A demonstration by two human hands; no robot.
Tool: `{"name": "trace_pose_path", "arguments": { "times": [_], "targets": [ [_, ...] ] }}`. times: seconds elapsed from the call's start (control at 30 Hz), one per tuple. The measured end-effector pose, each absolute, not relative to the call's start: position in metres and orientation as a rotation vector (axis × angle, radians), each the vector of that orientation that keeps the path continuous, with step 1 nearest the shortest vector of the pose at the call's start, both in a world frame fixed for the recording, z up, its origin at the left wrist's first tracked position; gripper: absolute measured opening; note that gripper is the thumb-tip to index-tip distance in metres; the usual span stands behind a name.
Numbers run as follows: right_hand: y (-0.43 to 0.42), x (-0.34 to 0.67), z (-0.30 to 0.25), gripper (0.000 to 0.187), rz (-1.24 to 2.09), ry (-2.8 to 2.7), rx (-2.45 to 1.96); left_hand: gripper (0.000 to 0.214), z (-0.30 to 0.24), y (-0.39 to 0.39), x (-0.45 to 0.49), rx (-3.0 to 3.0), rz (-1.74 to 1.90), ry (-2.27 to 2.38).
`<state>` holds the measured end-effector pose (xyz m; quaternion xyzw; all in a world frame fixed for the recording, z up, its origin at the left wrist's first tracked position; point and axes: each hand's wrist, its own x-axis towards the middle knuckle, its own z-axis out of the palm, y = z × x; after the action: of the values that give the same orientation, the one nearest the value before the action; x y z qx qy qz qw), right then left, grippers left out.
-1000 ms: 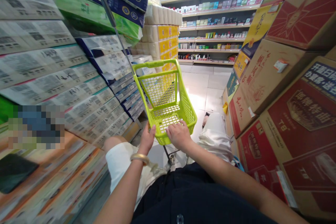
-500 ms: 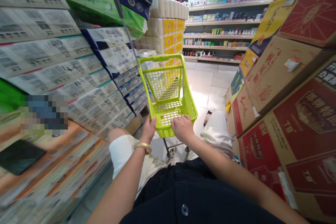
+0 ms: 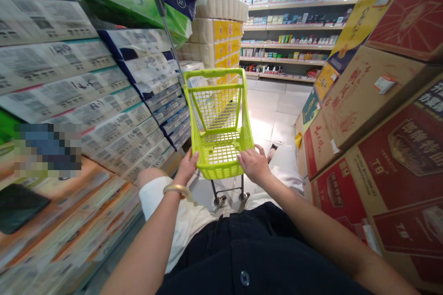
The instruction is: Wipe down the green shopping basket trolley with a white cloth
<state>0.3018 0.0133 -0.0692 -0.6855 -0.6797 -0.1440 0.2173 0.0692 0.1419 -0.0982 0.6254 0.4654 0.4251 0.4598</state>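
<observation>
- left hand [image 3: 187, 168] and right hand [image 3: 254, 164] are well apart, one on each side of the near rim, fingers clamped over the edge of a lime-green plastic mesh trolley basket [image 3: 221, 110], which sits low in the middle of the frame
- a shiny gold bangle [image 3: 176, 189] circles the left wrist
- the basket stands on a dark metal frame [image 3: 228, 186] with small black castors [image 3: 218, 201] touching the pale tiled floor [image 3: 266, 101]
- a slim metal pole [image 3: 162, 9] runs from behind the basket toward the upper left
- holding both sides evenly looks like the steady way to keep the basket square in this narrow aisle
- wrapped stacks of paper-roll packs [image 3: 51, 73] crowd the left, big red-and-tan cardboard cartons [image 3: 408, 161] the right, and long shelves of boxed goods [image 3: 294, 23] fill the upper right
</observation>
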Motion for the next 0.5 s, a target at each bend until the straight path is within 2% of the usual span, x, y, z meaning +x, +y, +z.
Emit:
{"name": "trace_pose_path", "arguments": {
  "times": [0.1,0.23,0.33,0.5],
  "targets": [
    [0.013,0.297,-0.07,0.032,-0.431,-1.848,-1.916,0.07,-0.092,0.141,0.067,1.642,1.053,1.253],
    [0.016,0.283,-0.07,0.033,-0.423,-1.814,-1.921,0.062,-0.078,0.119,0.069,1.964,1.349,1.554],
    [0.017,0.271,-0.069,0.031,-0.371,-1.821,-1.92,0.047,-0.072,0.091,0.087,2.29,1.346,1.353],
    [0.016,0.252,-0.069,0.029,-0.319,-1.892,-1.885,0.048,-0.081,0.056,0.121,2.535,1.077,1.058]
  ]
}}
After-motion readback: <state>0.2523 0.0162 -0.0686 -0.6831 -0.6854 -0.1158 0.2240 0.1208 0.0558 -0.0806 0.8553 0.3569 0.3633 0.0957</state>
